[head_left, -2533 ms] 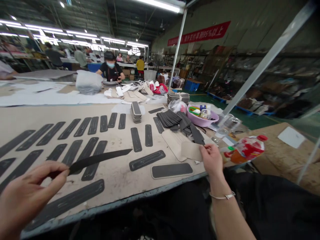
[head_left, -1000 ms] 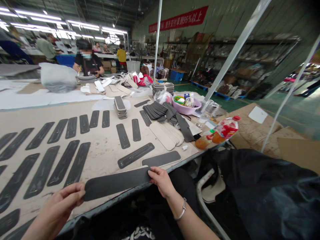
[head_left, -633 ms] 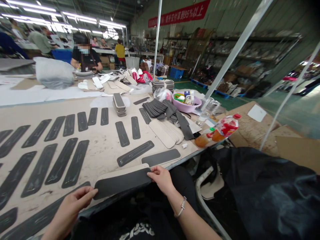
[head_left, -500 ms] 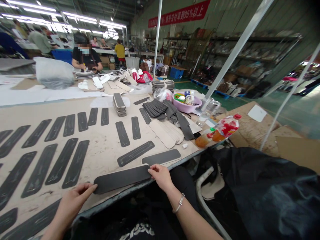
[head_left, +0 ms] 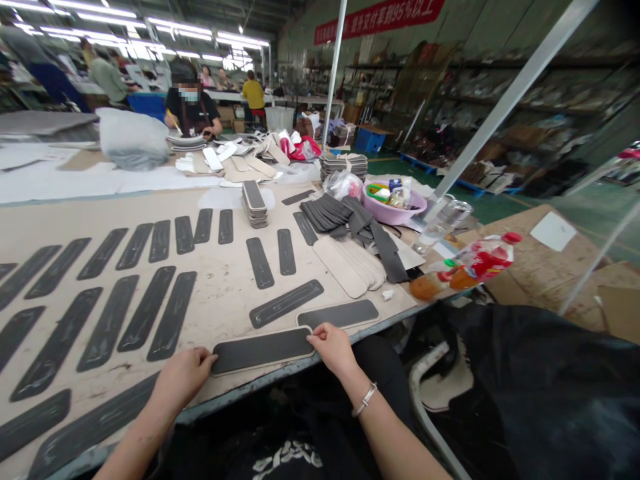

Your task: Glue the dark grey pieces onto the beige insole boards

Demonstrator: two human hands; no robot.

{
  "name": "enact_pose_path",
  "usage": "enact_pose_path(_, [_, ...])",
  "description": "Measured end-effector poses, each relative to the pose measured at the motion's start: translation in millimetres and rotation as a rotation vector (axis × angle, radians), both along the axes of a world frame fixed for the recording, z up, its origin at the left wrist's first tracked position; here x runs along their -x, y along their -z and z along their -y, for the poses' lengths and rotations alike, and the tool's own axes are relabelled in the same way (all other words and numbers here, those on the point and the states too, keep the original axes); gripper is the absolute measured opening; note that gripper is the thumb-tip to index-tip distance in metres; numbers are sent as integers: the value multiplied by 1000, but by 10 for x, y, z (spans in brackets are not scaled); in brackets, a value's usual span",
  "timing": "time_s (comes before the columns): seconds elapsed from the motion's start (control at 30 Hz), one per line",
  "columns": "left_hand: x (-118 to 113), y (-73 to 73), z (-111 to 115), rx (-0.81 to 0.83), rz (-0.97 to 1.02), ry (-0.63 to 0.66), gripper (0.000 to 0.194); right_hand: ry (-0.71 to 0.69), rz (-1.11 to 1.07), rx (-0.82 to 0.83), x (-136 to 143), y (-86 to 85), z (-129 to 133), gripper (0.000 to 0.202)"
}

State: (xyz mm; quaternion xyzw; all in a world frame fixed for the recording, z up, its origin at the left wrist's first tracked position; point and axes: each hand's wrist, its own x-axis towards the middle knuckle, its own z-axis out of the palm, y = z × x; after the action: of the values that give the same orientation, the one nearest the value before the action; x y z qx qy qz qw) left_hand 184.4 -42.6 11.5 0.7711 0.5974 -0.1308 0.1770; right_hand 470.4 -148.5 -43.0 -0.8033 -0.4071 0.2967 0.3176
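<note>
A long dark strip on a beige backing piece (head_left: 263, 349) lies flat near the front edge of the work table (head_left: 230, 303). My left hand (head_left: 183, 377) presses its left end, fingers bent down onto it. My right hand (head_left: 334, 347), with a bracelet on the wrist, presses its right end. A second finished strip (head_left: 339, 313) lies just beyond, and a bare dark strip (head_left: 286, 303) sits behind that. Many more dark strips (head_left: 150, 307) are laid out in rows over the left half of the table.
A fan of beige backing pieces (head_left: 350, 267) and a heap of dark strips (head_left: 345, 217) lie to the right, near a pink bowl (head_left: 395, 212) and a bottle with a red label (head_left: 480, 263). A stacked pile (head_left: 254, 203) stands mid-table. A person (head_left: 193, 110) works at the far end.
The dark strip, held in the air by both hands earlier, came down onto a beige backing piece at the table edge. Both hands now press its ends flat.
</note>
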Motion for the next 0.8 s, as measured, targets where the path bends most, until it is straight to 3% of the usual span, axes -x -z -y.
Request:
enact_pose_path(0.37, [-23,71,63,-15,-28,-17,29,-69,42,21,-26,56,51,11])
enact_pose_path(0.8, [-67,66,-27,23,-71,29,31,-19,18,20,-24,52,7,9])
